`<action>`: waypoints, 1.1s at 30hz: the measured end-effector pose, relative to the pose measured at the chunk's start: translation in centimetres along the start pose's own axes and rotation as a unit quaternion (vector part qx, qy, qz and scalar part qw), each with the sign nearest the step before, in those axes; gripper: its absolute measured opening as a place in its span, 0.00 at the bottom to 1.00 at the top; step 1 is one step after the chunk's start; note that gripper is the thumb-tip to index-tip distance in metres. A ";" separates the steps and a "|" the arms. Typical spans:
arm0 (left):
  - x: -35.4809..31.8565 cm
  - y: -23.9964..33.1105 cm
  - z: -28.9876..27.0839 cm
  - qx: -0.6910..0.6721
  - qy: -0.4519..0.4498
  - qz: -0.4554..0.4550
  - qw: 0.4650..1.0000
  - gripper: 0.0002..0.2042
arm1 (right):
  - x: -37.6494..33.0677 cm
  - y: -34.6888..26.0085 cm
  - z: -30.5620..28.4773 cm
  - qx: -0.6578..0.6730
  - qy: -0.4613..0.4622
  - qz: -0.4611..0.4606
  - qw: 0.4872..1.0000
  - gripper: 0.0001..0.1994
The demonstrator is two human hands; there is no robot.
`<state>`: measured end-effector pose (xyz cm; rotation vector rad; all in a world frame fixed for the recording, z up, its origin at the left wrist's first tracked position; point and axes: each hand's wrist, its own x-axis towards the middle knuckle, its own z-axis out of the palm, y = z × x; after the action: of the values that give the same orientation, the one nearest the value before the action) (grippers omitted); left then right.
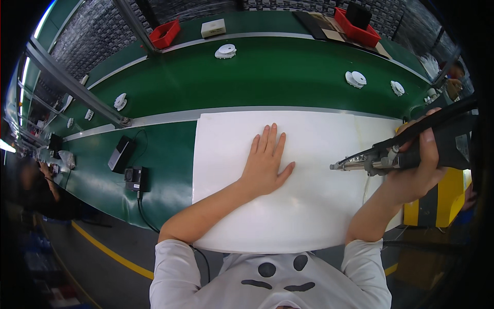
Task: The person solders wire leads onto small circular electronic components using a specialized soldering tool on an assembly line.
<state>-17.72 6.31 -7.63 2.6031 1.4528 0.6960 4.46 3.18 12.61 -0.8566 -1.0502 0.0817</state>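
My left hand (263, 167) lies flat on a white sheet (288, 216) that covers the worktop in front of me. Its fingers point away from me, with the thumb out to the right. At the right, my right hand (419, 175) is wrapped around a black power screwdriver (453, 139) with a slim metal nose. The tool is held roughly level above the sheet's right part, its tip pointing left toward my left hand. A dark hose runs along its top. Part of the tool's grip is hidden by my fingers.
Beyond the sheet runs a green conveyor belt (288, 72) carrying several round white parts (225, 51). Red bins (164, 34) and a white box (213, 28) stand on the far ledge. Two black devices (121, 153) sit left on the green mat. A person (46, 180) is at the far left.
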 end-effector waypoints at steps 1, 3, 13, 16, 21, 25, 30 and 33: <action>0.0 0.0 0.0 0.001 -0.004 0.001 1.000 0.36 | 0.0 0.0 0.0 -0.001 -0.006 0.005 1.000 0.19; 0.0 -0.1 0.1 0.002 -0.005 0.001 1.000 0.36 | -0.2 0.0 0.1 -0.001 -0.012 0.010 1.000 0.20; 0.0 -0.1 0.1 0.007 -0.005 0.005 1.000 0.35 | 0.0 -0.3 0.4 -0.002 -0.015 0.001 1.000 0.19; -0.1 -0.2 0.0 0.005 0.001 0.003 1.000 0.35 | -0.6 -0.6 1.0 0.009 -0.004 0.025 1.000 0.19; -0.1 -0.2 0.1 0.003 0.004 0.000 1.000 0.35 | -0.7 -0.7 0.9 0.018 -0.021 0.048 0.998 0.19; -0.2 -0.3 0.0 0.001 0.005 0.006 1.000 0.35 | -0.8 -0.4 0.6 0.012 -0.013 0.044 0.999 0.20; 0.6 -2.8 -1.3 0.031 0.045 -0.008 0.999 0.36 | -0.8 0.1 0.1 -0.006 -0.026 0.046 0.999 0.20; 2.5 -9.4 -2.8 0.101 0.126 -0.047 0.986 0.33 | -1.1 0.0 0.5 -0.015 -0.014 0.057 0.998 0.20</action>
<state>-25.17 13.07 -6.94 2.6481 1.7921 0.9414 3.50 2.99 11.86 -0.9439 -1.0312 0.1756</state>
